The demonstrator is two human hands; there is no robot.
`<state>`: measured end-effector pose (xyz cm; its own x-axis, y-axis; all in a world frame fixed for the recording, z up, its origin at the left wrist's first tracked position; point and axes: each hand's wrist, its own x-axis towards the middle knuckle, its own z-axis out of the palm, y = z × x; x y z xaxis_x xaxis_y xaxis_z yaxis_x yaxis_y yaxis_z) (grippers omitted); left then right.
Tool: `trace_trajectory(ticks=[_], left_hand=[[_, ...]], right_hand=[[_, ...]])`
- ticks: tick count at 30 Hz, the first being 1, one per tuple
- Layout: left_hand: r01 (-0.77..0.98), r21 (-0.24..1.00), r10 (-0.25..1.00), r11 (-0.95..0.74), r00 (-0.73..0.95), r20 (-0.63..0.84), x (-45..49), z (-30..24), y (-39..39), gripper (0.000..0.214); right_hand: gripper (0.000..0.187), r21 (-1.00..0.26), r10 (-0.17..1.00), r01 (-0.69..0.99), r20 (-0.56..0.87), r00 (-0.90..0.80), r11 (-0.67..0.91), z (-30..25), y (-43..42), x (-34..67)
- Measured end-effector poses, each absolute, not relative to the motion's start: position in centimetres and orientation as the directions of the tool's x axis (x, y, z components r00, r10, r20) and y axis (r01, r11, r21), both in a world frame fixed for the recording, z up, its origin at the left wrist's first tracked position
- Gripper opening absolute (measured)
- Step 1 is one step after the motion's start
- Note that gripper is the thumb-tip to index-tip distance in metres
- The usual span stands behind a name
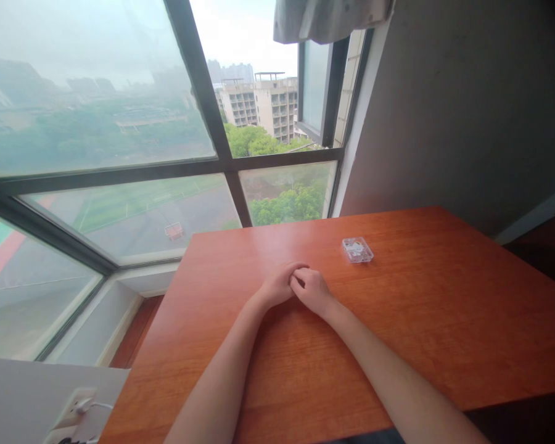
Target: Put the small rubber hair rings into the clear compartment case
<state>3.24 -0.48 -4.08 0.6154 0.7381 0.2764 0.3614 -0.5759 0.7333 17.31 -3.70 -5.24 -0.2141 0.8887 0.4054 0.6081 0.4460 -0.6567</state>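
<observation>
Fingers [300, 266] of left hand [276, 287] and right hand [313, 292] clasp each other. Best done loosely, forearms [229, 364] relaxed, clear of the box [357, 250] towards the table's [420, 296] far edge

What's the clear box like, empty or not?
Not empty: something white shows through the clear plastic of the box on the table. I cannot tell how full it is.

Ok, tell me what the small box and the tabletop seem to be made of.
Small box: probably clear, glossy plastic; its walls look see-through, with bright edges.
Tabletop: wood or wood-look laminate, smooth and slightly glossy; reddish-brown grain shows, and pale light reflects off it.
</observation>
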Motion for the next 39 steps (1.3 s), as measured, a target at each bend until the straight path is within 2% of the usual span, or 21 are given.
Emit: trace_trajectory(ticks=[39], left_hand=[[0.388, 0.721, 0.741, -0.575, 0.621, 0.257, 3.35, -3.78, -0.52, 0.055]], right_hand=[[0.025, -0.641, 0.882, 0.621, 0.425, -0.204, 0.452, -5.18, -3.7, 17.34]])
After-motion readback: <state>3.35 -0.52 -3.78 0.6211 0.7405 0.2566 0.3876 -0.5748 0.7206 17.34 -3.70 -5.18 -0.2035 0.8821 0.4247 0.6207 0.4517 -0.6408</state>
